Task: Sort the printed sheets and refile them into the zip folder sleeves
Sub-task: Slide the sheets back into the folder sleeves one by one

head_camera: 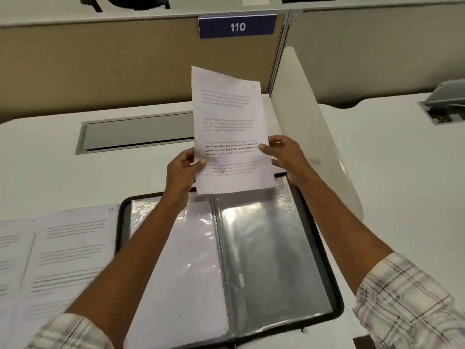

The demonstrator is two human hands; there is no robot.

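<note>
A printed sheet point(227, 117) with several blocks of text is held upright above the desk. My left hand point(182, 170) grips its lower left edge and my right hand point(284, 153) grips its lower right edge. Below it lies the open black zip folder point(324, 250). Its left sleeve point(186, 268) holds a white sheet. Its right sleeve point(274, 263) is clear plastic over a dark backing with no paper visible in it. A stack of printed sheets point(68, 250) lies to the left of the folder, overlapping its edge.
A grey cable hatch point(136, 133) is set in the white desk behind the folder. A tan partition with a blue "110" sign point(237, 26) stands at the back. A white divider panel point(312, 122) rises on the right, with another desk beyond it.
</note>
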